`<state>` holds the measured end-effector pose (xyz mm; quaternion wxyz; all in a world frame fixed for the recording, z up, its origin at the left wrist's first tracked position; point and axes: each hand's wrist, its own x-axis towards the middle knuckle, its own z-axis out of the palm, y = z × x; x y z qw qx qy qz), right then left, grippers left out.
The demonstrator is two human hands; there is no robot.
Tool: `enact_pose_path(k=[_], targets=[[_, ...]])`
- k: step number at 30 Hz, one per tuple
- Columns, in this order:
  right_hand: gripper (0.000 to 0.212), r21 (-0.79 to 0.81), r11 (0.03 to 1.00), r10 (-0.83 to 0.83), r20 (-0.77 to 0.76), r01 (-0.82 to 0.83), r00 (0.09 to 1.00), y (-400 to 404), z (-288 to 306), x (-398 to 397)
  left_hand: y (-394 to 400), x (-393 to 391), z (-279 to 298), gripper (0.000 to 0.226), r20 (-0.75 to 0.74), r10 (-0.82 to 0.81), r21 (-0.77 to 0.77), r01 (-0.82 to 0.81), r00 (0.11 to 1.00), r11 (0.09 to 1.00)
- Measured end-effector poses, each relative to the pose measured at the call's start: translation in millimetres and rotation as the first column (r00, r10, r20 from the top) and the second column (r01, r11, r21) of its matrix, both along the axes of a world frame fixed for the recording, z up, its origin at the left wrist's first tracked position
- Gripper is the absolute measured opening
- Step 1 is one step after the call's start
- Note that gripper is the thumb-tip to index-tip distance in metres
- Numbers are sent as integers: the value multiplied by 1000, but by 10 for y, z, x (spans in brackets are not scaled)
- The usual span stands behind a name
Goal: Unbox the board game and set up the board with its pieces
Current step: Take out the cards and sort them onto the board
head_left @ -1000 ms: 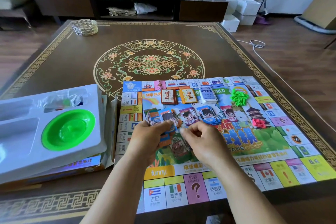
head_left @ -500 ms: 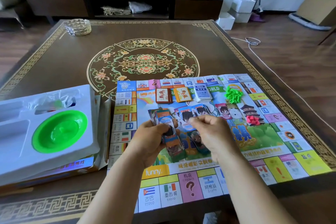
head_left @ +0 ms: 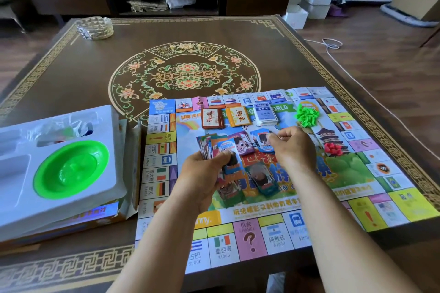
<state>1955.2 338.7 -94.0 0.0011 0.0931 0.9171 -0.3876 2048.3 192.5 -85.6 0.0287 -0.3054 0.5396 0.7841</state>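
Nearest me, left hand (head_left: 202, 173): I see it gripping the wad of play money (head_left: 214, 147), thumb across the top note, just above the board's near half
Board (head_left: 404, 204): I take this paper sheet as my landmark; it lies flat on the table (head_left: 71, 74), its near edge hanging over the table's rim
Right hand (head_left: 294, 147): over the board's middle, fingers curled; it has travelled away from the left hand and further up the board than half a second ago, pinching what looks like a blue note (head_left: 263, 141), though I cannot tell for sure
What changed: notes now lie dealt on the board's centre, so I judge the money is being sorted by value, one note at a time
Card decks (head_left: 238, 116): three stacks in a row near the board's far edge, already placed
Green houses (head_left: 306, 114): heaped at the board's far right; red pieces (head_left: 333, 148) sit nearer, right of the right hand
Tray (head_left: 14, 197): left of the board, white, holding a green dish (head_left: 71, 169) and a plastic bag (head_left: 64, 128) of unpacked pieces
Meaning: I reckon setup is well on; money and bagged pieces remain
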Motion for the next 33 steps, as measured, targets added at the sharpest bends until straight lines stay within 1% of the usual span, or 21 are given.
enact_pose_path(k=[2,5,7,8,10,13,16,18,19,21,23,25,28,33], targets=[[28,-135,989,58,2,-58,998,-27,86,74,9,1,3,12,-9,11,-1,-11,1000,1000],[32,-383,902,262,127,-197,957,-108,254,286,34,5,15,11,-37,20,13,-19,999,1000],[28,-471,846,384,211,-251,899,-150,259,402,51,11,26,8,-58,22,21,-21,998,1000],[23,-481,836,411,232,-263,882,-162,247,445,60,13,30,8,-65,22,28,-20,998,999],[13,-477,844,391,238,-243,889,-188,213,484,59,10,17,9,-73,28,33,-25,997,999],[12,-478,862,297,210,-168,931,-198,197,471,63,1,5,5,-83,18,21,-17,996,1000],[7,-467,874,249,201,-131,947,-201,201,465,67,-8,3,5,-74,20,9,-20,997,1000],[5,-441,889,216,166,-123,962,-186,208,439,61,-16,2,6,-72,30,24,-29,997,999],[6,-400,909,186,136,-118,973,-162,219,404,59,-16,10,7,-67,36,34,-34,997,999],[10,-272,957,120,55,-100,991,-85,228,277,58,-17,29,9,-59,53,46,-50,997,998],[14,-132,989,72,14,-70,997,-12,226,115,50,-29,26,9,-55,62,44,-60,997,997],[20,-29,998,62,30,-61,998,21,202,-13,49,-36,19,10,-54,62,40,-60,997,997],[20,75,994,70,69,-75,995,-2,129,-112,52,-42,28,10,-54,57,63,-53,997,997],[31,151,986,55,88,-68,995,-48,63,-83,38,-42,22,11,-53,59,66,-55,997,996]])
